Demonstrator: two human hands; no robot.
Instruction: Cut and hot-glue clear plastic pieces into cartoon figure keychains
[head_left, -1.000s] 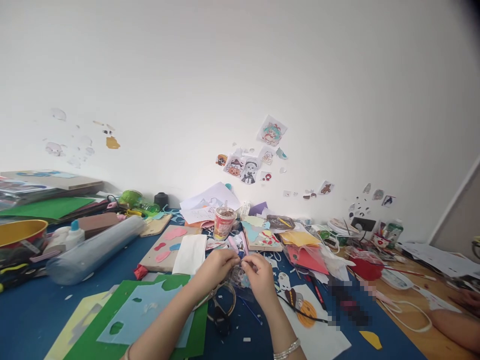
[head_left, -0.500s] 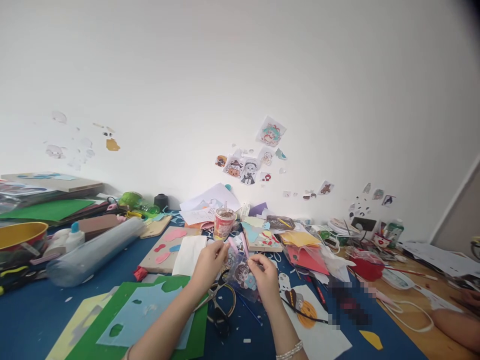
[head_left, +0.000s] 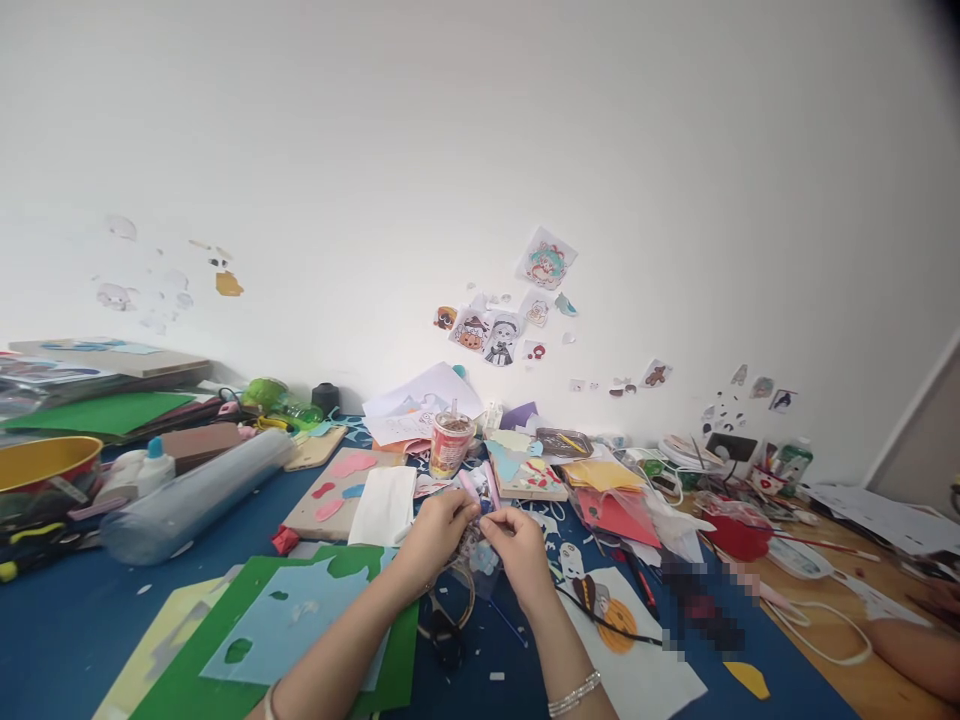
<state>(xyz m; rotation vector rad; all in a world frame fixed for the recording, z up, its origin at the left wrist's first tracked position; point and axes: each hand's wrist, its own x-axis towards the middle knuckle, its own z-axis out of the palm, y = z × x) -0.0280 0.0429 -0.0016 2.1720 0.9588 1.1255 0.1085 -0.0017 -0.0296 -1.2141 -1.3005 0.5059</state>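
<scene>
My left hand (head_left: 436,536) and my right hand (head_left: 520,556) are close together over the blue mat, with thumbs and fingertips pinched. Between them hangs a small clear plastic bag (head_left: 484,562) with a cartoon picture in it, gripped near its upper edge by both hands. Fingers partly cover the picture. Beneath my left wrist lie scissors (head_left: 448,628) with black and gold handles, partly hidden by the arm. Just beyond my fingertips are pink stick-like pieces (head_left: 492,486). A drink cup (head_left: 451,447) with a straw stands behind them.
Light blue felt (head_left: 262,640) lies on green sheets at front left. A clear plastic roll (head_left: 195,500) is farther left. White paper with an orange pumpkin drawing (head_left: 616,626) lies right of my right arm. At the right edge another person's arm (head_left: 911,655) rests on the wooden table.
My hands have come closer together, the left moving right and the right slightly left. The bag's cartoon picture is now more covered and crumpled between my fingers. The view has shifted slightly.
</scene>
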